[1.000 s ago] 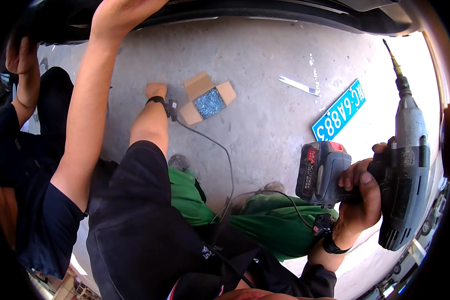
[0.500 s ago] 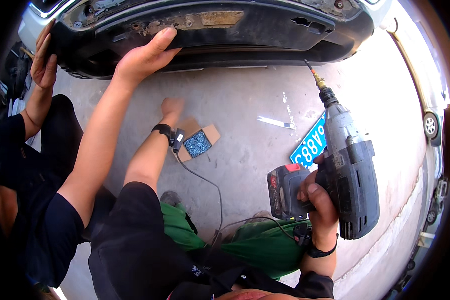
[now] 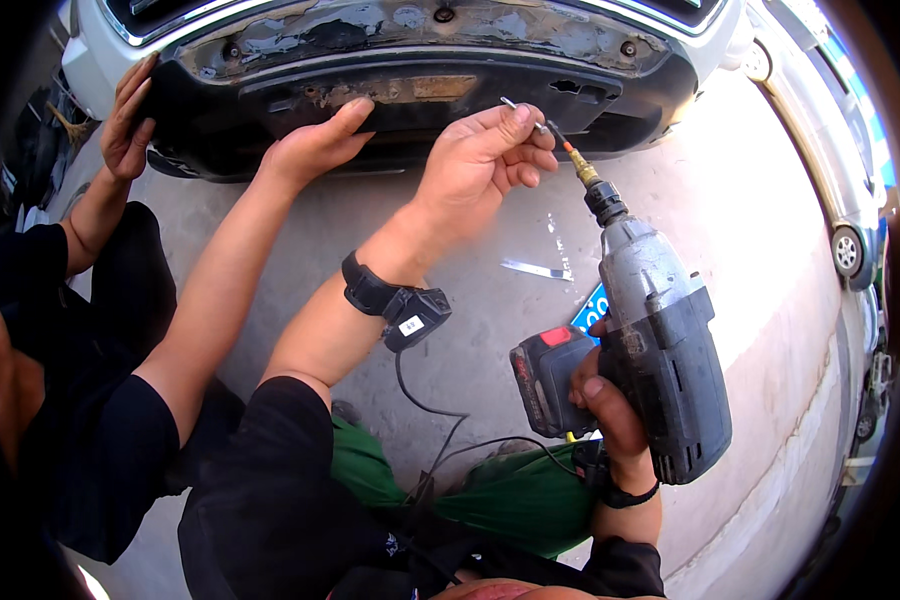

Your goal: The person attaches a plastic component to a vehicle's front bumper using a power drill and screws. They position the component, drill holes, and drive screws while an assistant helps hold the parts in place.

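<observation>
Between thumb and fingertips, my left hand [image 3: 475, 165] pinches a small silver screw [image 3: 509, 103], its other end close to the drill's bit [image 3: 558, 133]. I cannot tell whether bit and screw touch. My right hand [image 3: 610, 405] is wrapped round the handle of a grey and black cordless drill [image 3: 665, 340], which points up and left toward the car. Just beyond my hands is the black lower bumper [image 3: 390, 110] of a white car. A co-worker at my left lays one hand [image 3: 125, 125] and another hand [image 3: 320, 145] against that bumper.
On the concrete floor lie a thin light strip [image 3: 537, 269] and a blue number plate [image 3: 592, 308], partly behind the drill. A cable [image 3: 425, 405] runs from my left wrist strap across my lap. Another car [image 3: 820, 170] stands at the right.
My left hand has risen from beside the cardboard box of screws to the drill's tip, now with a screw. The drill has shifted slightly left. The box is now hidden behind my arm.
</observation>
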